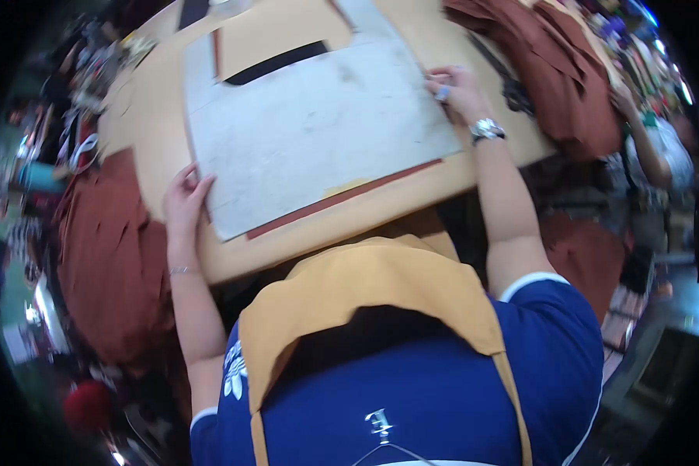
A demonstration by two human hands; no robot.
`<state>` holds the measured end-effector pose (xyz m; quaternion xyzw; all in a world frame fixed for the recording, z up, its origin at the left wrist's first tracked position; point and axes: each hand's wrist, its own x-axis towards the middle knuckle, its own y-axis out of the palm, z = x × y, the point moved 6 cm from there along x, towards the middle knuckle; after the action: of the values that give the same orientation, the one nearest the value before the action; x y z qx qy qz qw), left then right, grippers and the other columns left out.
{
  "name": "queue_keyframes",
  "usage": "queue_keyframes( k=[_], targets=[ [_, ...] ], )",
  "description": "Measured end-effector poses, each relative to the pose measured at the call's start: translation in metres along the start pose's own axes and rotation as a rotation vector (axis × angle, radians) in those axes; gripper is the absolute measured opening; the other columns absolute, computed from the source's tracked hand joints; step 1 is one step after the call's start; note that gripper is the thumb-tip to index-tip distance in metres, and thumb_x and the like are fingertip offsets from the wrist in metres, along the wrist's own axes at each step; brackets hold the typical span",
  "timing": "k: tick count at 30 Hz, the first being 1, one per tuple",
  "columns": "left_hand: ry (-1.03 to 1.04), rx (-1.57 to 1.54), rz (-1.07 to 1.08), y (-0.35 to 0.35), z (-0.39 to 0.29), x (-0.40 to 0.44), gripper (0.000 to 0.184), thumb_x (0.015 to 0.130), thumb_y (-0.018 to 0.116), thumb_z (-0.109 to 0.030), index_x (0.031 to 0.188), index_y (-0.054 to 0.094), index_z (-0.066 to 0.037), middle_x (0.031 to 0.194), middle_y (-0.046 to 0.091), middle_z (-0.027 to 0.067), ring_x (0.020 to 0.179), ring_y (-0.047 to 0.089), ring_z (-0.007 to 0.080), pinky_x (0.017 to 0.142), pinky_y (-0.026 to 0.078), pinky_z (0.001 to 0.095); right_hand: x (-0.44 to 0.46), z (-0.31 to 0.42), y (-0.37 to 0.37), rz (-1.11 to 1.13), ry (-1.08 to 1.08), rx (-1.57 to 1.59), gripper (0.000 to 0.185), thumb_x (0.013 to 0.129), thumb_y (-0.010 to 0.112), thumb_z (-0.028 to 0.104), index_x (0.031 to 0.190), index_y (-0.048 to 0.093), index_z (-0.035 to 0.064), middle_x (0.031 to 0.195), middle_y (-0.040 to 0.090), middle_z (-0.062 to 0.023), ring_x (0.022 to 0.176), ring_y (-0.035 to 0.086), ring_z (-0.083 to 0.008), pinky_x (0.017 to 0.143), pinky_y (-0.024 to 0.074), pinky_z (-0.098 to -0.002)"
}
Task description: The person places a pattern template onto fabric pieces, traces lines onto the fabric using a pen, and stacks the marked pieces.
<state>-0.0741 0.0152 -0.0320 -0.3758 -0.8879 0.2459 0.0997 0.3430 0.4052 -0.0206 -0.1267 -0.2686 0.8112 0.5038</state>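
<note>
Hanging in loose folds between 8 and 9 o'clock of the view, brown cloth [113, 264] lies beside the left part of the pale wooden table [151, 124]. Next comes the left hand [185, 194], a thin bracelet [179, 270] on its wrist; its fingers are bent and the thumb stands a little apart from them, at the near left edge of a large grey sheet [311, 132], though whether they pinch that edge I cannot tell. From this hand the sheet spreads toward 2 o'clock, flat on the table, with a long cut-out at its far side, where a dark strip [276, 64] shows around 11 o'clock of the sheet's middle. A brown piece [342, 199] shows along its near edge, around 6 o'clock, below a small yellowish patch [346, 188]. Between 2 and 3 o'clock of the sheet, the right hand [457, 93], with a ring [443, 93] and a metal watch [487, 130], has its fingers curled together at the right edge, the sheet lying toward 9 o'clock from it; whether they grip or only press, I cannot tell. Farther right, toward 1 o'clock of the view, come a long dark tool [512, 89], then more bunched brown fabric [563, 85], and beyond it another person's hand [622, 99] near the fabric's outer edge
</note>
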Motion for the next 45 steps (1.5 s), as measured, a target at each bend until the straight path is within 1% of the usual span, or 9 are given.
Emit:
queue_keyframes(
  k=[3, 10, 13, 16, 17, 22, 26, 31, 45],
  targets=[
    [0.004, 0.036, 0.006, 0.000, -0.007, -0.003, 0.046, 0.081, 0.075, -0.009, 0.122, 0.058, 0.005, 0.074, 0.048, -0.0046, 0.065, 0.047, 0.0034, 0.058, 0.042, 0.0171, -0.002, -0.001, 0.004, 0.015, 0.126, 0.153, 0.034, 0.077, 0.076, 0.012, 0.106, 0.065, 0.0012, 0.083, 0.068, -0.0035, 0.067, 0.062, -0.0088, 0.060, 0.0504, -0.0244],
    [-0.038, 0.060, -0.008, 0.000, -0.025, -0.009, 0.046, 0.082, 0.074, -0.006, 0.124, 0.057, 0.004, 0.074, 0.049, -0.0050, 0.063, 0.047, 0.0014, 0.056, 0.040, 0.0154, -0.008, 0.013, 0.002, 0.011, 0.151, 0.151, 0.034, 0.077, 0.078, 0.013, 0.105, 0.065, 0.0007, 0.082, 0.068, -0.0042, 0.063, 0.060, -0.0084, 0.056, 0.0494, -0.0228],
    [-0.118, 0.119, 0.032, -0.001, -0.026, -0.006, 0.048, 0.081, 0.075, -0.012, 0.123, 0.057, 0.003, 0.079, 0.053, -0.0004, 0.068, 0.053, 0.0069, 0.062, 0.045, 0.0199, -0.006, 0.013, 0.002, 0.036, 0.144, 0.150, 0.031, 0.081, 0.075, 0.018, 0.105, 0.065, 0.0009, 0.080, 0.067, -0.0031, 0.060, 0.058, -0.0077, 0.054, 0.0478, -0.0221],
    [0.162, 0.349, -0.068, 0.002, -0.044, 0.012, 0.053, 0.079, 0.077, -0.021, 0.124, 0.057, 0.001, 0.090, 0.059, 0.0089, 0.082, 0.060, 0.0176, 0.072, 0.049, 0.0284, -0.003, 0.020, 0.002, -0.019, 0.088, 0.254, 0.033, 0.090, 0.064, 0.032, 0.105, 0.065, 0.0029, 0.076, 0.064, -0.0013, 0.059, 0.054, -0.0073, 0.053, 0.0459, -0.0222],
    [0.194, 0.443, -0.061, 0.008, -0.060, 0.017, 0.055, 0.077, 0.077, -0.027, 0.122, 0.058, -0.001, 0.106, 0.060, 0.0156, 0.099, 0.060, 0.0258, 0.083, 0.049, 0.0357, 0.000, 0.025, 0.006, -0.059, 0.092, 0.313, 0.036, 0.092, 0.060, 0.037, 0.105, 0.066, 0.0038, 0.077, 0.063, -0.0012, 0.060, 0.053, -0.0073, 0.053, 0.0455, -0.0222],
    [0.364, 0.552, 0.133, 0.076, -0.120, 0.064, 0.048, 0.079, 0.073, -0.028, 0.119, 0.061, -0.003, 0.123, 0.057, 0.0143, 0.110, 0.057, 0.0309, 0.095, 0.046, 0.0381, 0.019, 0.054, 0.037, -0.062, 0.007, 0.457, 0.053, 0.096, 0.045, 0.054, 0.107, 0.069, 0.0079, 0.083, 0.062, -0.0020, 0.068, 0.053, -0.0071, 0.055, 0.0453, -0.0222],
    [0.505, 0.610, 0.266, 0.123, -0.139, 0.101, 0.051, 0.078, 0.073, -0.030, 0.121, 0.061, -0.005, 0.125, 0.056, 0.0151, 0.116, 0.054, 0.0305, 0.099, 0.043, 0.0376, 0.033, 0.084, 0.083, 0.067, -0.002, 0.514, 0.048, 0.094, 0.053, 0.049, 0.106, 0.069, 0.0061, 0.088, 0.064, -0.0019, 0.070, 0.055, -0.0071, 0.058, 0.0473, -0.0220],
    [0.412, 0.663, 0.400, 0.143, -0.153, 0.114, 0.053, 0.074, 0.078, -0.031, 0.119, 0.064, -0.005, 0.122, 0.057, 0.0150, 0.114, 0.055, 0.0297, 0.098, 0.044, 0.0366, 0.040, 0.111, 0.119, 0.128, -0.095, 0.579, 0.023, 0.086, 0.065, 0.015, 0.105, 0.066, 0.0018, 0.084, 0.068, -0.0033, 0.071, 0.060, -0.0058, 0.061, 0.0484, -0.0209],
    [0.482, 0.672, 0.305, 0.142, -0.147, 0.110, 0.051, 0.073, 0.079, -0.033, 0.116, 0.065, -0.009, 0.117, 0.059, 0.0122, 0.110, 0.055, 0.0293, 0.097, 0.044, 0.0378, 0.053, 0.144, 0.179, 0.055, -0.391, 0.310, 0.011, 0.077, 0.067, 0.011, 0.080, 0.062, 0.0014, 0.067, 0.064, -0.0052, 0.060, 0.058, -0.0092, 0.055, 0.0473, -0.0245]
  ],
)
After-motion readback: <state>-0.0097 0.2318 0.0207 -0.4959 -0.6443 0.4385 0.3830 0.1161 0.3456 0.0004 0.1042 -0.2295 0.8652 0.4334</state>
